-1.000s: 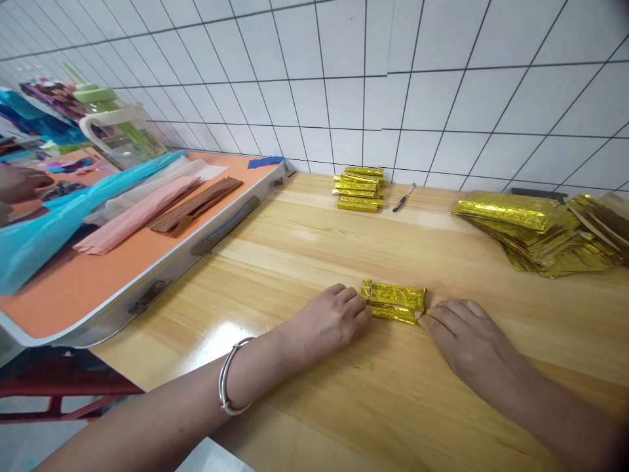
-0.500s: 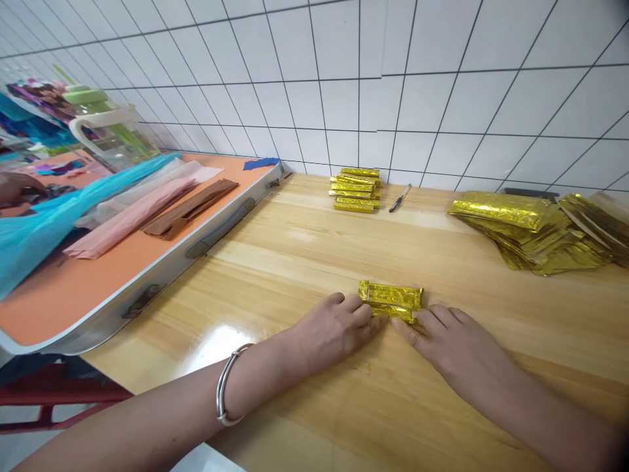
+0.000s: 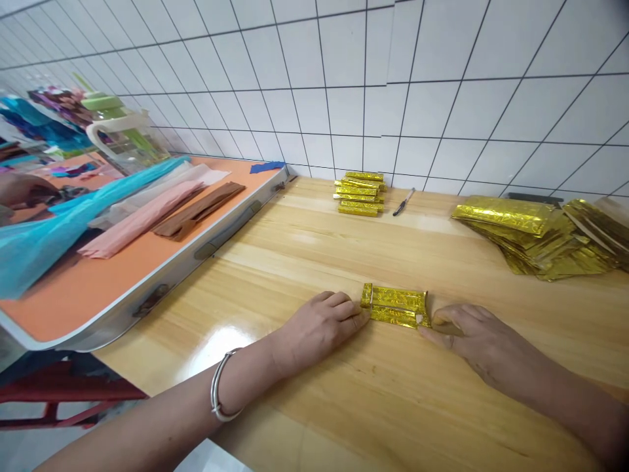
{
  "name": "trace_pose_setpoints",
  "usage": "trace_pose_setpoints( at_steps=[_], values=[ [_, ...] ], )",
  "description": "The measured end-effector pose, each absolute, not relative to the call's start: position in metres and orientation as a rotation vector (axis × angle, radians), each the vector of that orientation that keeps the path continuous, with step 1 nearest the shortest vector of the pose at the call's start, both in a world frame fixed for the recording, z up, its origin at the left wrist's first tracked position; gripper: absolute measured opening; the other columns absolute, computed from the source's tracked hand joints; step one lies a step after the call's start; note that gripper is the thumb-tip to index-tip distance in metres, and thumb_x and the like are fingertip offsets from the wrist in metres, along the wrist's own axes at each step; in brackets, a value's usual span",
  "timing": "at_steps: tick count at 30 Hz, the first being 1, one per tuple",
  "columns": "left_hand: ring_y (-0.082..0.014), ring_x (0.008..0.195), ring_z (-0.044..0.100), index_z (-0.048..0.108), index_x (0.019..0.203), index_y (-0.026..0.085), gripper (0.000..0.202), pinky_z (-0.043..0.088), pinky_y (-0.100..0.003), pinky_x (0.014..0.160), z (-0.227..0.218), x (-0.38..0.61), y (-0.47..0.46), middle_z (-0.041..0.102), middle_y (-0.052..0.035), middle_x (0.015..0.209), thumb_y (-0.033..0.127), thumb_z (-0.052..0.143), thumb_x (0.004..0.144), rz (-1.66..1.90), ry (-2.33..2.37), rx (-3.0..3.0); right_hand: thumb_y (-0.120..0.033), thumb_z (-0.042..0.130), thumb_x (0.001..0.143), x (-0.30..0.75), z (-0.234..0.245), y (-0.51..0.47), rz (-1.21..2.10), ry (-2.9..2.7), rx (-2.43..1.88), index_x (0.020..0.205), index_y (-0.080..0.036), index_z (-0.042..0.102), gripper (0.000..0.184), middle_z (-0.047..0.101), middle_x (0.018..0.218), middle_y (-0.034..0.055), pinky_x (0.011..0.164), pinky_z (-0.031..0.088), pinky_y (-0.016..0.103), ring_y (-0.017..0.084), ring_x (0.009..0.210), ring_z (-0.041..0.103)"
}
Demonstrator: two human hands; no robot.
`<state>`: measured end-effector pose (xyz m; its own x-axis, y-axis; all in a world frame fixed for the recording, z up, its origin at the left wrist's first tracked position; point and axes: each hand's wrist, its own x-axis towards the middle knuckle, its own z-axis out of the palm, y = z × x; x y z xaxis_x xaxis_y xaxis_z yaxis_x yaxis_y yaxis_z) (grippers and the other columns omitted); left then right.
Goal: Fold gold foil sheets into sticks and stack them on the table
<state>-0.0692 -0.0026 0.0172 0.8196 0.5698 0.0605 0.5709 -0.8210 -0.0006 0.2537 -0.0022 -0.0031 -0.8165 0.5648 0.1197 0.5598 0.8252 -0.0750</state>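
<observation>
A folded strip of gold foil paper lies on the wooden table in front of me. My left hand, a silver bangle on its wrist, rests knuckles up with its fingertips pressed against the strip's left end. My right hand lies at the strip's right end, thumb and forefinger pinching the foil corner there. Both hands have their fingers curled together on the foil.
A stack of finished gold strips and a pen lie by the tiled wall. A heap of loose gold foil sheets sits at the right. An orange folding table at the left bears coloured paper, a jug and another person's hand.
My right hand slid along the strip's near edge toward the left hand, then moved back out to the right end. The left hand stayed at the left end.
</observation>
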Motion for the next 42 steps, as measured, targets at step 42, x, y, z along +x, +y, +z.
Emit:
trace_pose_setpoints(
  at_steps=[42],
  values=[
    [-0.0173, 0.089, 0.058, 0.053, 0.114, 0.014, 0.025, 0.051, -0.031, 0.077, -0.002, -0.06, 0.006, 0.061, -0.0101, 0.098, 0.017, 0.04, 0.092, -0.465, -0.86, -2.989, -0.008, 0.042, 0.088, 0.239, -0.013, -0.009, -0.144, -2.646, -0.797, 0.106, -0.012, 0.06, 0.026, 0.063, 0.096, 0.0107, 0.091, 0.047, 0.044, 0.022, 0.098, 0.055]
  ],
)
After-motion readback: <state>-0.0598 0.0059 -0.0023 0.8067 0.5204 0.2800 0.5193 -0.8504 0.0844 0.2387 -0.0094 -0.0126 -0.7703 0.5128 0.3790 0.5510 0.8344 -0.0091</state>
